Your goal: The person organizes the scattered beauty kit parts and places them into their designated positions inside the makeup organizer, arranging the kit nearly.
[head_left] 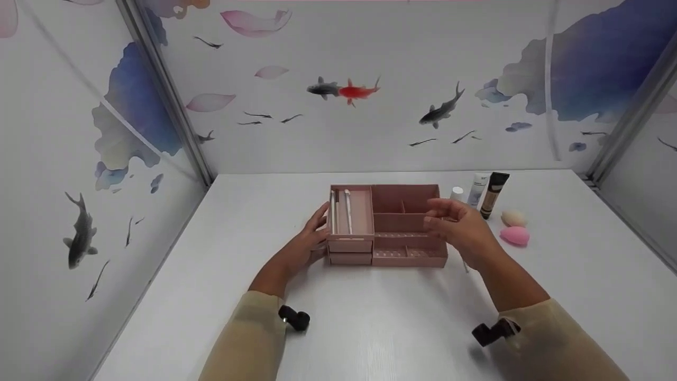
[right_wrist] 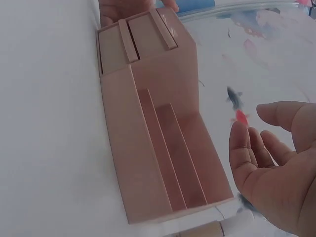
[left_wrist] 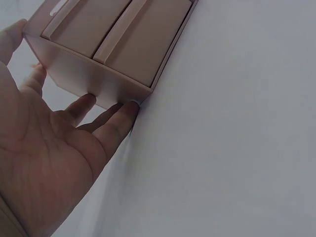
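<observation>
A dusty-pink desktop organizer [head_left: 410,262] stands on the table, with two drawers [head_left: 350,246] at its left and divided compartments at its right. White slim sticks [head_left: 348,211] lie in the tray over the drawers. My left hand [head_left: 304,247] rests against the organizer's left side; in the left wrist view its fingertips [left_wrist: 131,109] touch the side wall, fingers spread. Above the organizer's right end hovers my right hand [head_left: 468,230], fingers loosely bent. In the right wrist view, nothing is between the thumb and fingers of that hand [right_wrist: 281,165].
Behind the right hand stand a white tube [head_left: 477,189], a black-and-brown tube [head_left: 494,196] and a white-capped container [head_left: 457,192]. A beige sponge [head_left: 513,218] and a pink sponge [head_left: 514,236] lie farther right. Printed panels [head_left: 391,153] enclose the white table [head_left: 370,317].
</observation>
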Motion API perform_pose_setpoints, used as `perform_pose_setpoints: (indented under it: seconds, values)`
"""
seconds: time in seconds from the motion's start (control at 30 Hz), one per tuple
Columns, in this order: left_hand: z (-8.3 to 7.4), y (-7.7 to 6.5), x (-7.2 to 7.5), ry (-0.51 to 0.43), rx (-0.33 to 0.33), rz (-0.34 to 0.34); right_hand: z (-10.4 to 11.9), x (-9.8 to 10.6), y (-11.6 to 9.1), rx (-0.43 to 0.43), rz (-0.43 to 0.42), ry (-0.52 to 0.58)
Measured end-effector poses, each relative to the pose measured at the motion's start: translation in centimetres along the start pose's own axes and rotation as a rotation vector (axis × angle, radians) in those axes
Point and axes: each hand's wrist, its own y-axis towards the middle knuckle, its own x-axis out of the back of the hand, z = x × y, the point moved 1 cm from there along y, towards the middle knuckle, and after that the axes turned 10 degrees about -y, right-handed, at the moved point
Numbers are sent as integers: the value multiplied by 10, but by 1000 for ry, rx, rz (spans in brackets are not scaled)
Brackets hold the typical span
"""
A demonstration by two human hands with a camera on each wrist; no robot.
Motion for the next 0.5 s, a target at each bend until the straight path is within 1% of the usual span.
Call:
perform_pose_setpoints:
  seconds: [0.17, 0.3, 0.5]
  values:
    - [0, 0, 0, -9, 2, -2, -15, 19, -4, -17, -22, -36]
    - [-1, -1, 0, -12, 1, 6, -25, 32, -7, -45, -37, -38]
    - [0, -2, 1, -4, -3, 14, -36, 43, -6, -92, -67, -85]
